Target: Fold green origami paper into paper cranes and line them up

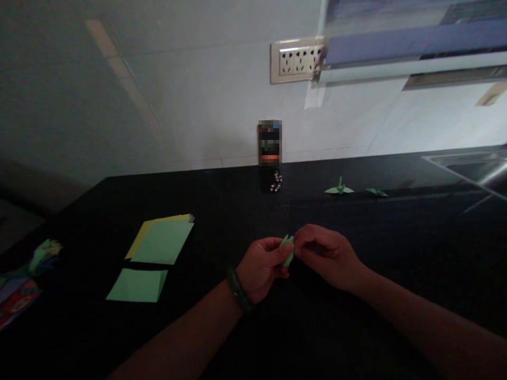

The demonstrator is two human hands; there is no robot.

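My left hand (pixel 263 266), a dark band on its wrist, grips a small piece of folded green paper (pixel 288 257) between thumb and fingers. Two pointed tips of the paper stick up above the thumb. At its right edge, the fingertips of my right hand (pixel 327 256) are pinched together against the paper. The exact fold under the fingers is hidden. Beyond my right hand, a green paper crane (pixel 339 189) with spread wings stands on the black countertop (pixel 222 211). A second, darker green crane (pixel 377 192) sits to its right.
To the left lie a stack of green and yellow paper (pixel 162 240) and a creased green sheet (pixel 138 285). A colourful paper bundle (pixel 45 256) is at the far left. A phone-like object (pixel 270 143) leans on the wall behind a beaded string (pixel 277 182). A sink edge (pixel 467 174) is at right.
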